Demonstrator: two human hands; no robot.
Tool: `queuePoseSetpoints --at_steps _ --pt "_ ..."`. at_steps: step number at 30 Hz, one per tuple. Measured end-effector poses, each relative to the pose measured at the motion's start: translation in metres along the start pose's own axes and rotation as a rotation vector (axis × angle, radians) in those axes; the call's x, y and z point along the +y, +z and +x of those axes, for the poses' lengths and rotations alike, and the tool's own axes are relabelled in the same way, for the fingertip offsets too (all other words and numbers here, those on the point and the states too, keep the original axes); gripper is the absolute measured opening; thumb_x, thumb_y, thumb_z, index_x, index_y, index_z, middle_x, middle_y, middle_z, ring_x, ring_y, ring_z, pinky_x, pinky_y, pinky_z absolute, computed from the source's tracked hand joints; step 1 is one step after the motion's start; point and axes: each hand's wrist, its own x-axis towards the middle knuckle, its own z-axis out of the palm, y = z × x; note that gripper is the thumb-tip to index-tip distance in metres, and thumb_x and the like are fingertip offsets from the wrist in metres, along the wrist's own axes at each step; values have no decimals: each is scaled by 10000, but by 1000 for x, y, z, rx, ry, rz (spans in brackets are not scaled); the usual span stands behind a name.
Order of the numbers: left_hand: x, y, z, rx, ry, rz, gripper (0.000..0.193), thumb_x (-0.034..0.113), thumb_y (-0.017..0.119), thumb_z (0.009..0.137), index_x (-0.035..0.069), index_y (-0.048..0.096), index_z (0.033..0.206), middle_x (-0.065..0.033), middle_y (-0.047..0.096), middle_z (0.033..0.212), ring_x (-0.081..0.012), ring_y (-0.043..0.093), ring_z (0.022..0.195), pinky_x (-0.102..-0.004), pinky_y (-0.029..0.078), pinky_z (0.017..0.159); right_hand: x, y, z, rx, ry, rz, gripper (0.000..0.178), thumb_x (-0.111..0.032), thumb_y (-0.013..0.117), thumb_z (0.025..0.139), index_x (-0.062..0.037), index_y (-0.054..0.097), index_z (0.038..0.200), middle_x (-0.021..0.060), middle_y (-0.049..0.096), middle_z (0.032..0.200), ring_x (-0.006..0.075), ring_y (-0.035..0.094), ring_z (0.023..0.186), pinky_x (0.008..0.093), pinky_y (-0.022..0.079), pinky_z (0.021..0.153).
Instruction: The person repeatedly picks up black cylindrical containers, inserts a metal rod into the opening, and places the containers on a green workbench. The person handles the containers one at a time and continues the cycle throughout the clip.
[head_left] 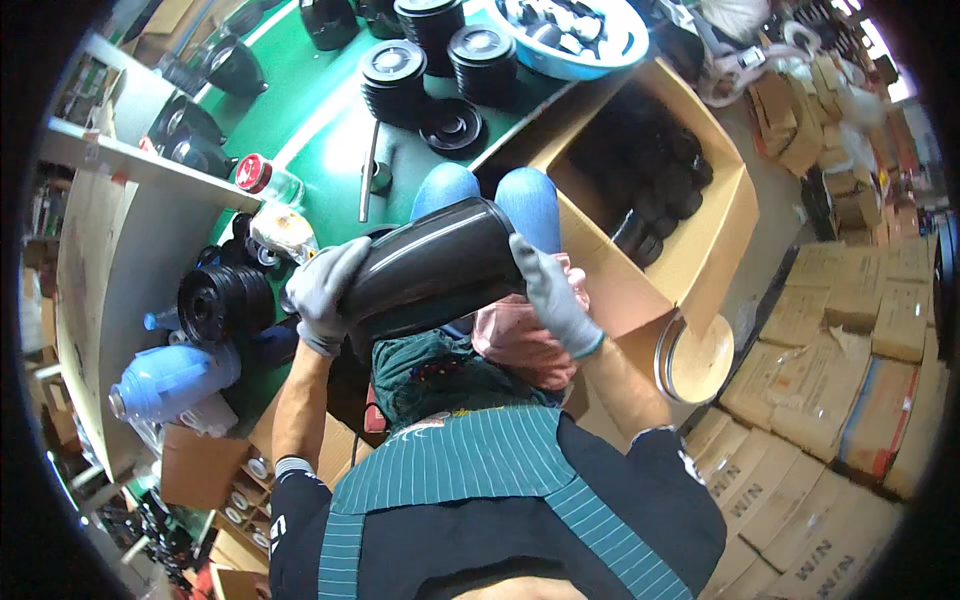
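Observation:
A glossy black cylinder (430,265), like a flask body, lies tilted across my lap, its right end higher than its left. My left hand (328,290), in a grey glove, is wrapped around its left end. Against the right end rests my right hand (555,300), also gloved in grey, with fairly straight fingers along the rim; together the hands hold the cylinder. What lies inside its ends is hidden. Below it, a pink cloth (525,340) and a dark green cloth (430,372) cover my lap.
Ahead, a green table (315,130) carries stacked black lids (392,75), a metal rod (369,175) and a red-lidded jar (268,180). A blue basin (580,68) stands far right of them. Right is an open carton (725,235) of black parts; left, a blue bottle (175,382).

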Motion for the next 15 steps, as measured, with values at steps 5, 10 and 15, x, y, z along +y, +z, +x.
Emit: queuePoseSetpoints --at_steps 5,10,15 --pt "0 -7 14 -51 -89 -104 417 240 700 880 16 769 1225 -178 787 1040 -355 781 965 -401 617 879 -20 -18 -25 -30 15 -638 628 -202 568 1115 62 340 1637 208 627 1454 294 596 1352 352 436 1173" --pt "-35 41 -49 -214 -542 -637 358 205 748 894 -35 765 1160 -104 798 1076 -201 749 957 -358 595 878 -35 6 -11 -233 -589 -356 1079 -534 673 1009 -14 66 1735 259 47 1799 376 110 1670 442 124 1330" --pt "18 -14 11 -8 56 -83 404 242 721 832 28 795 1167 -164 793 1052 -338 787 918 -413 626 841 -20 12 -14 -105 -155 61 672 -382 450 1159 -16 275 1694 132 449 1637 208 441 1496 348 295 1269"
